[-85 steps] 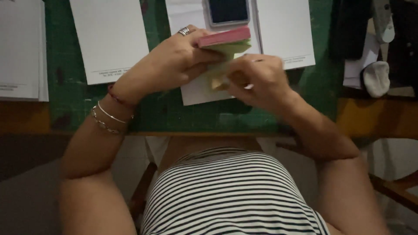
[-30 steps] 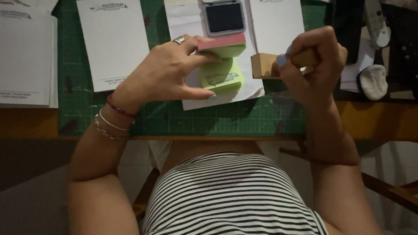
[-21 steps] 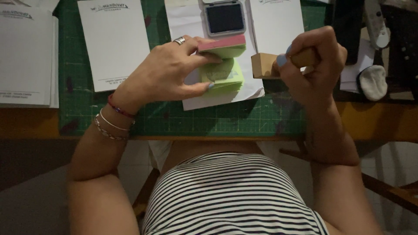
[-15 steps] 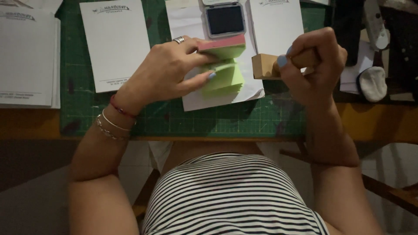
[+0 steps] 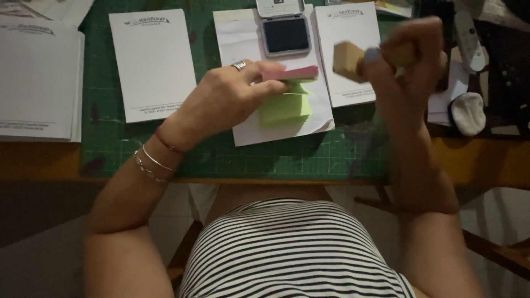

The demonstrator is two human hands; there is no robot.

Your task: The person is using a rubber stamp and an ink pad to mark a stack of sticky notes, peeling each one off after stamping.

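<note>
- Pink and green sticky-note pad lies on a white sheet on the green cutting mat; the left hand grips its pink top edge, a green leaf hanging open below.
- Wooden stamp is raised clear of the worktop, clenched in the right hand, which is blurred.
- Dark ink pad sits open just beyond, between two white notepads.
</note>
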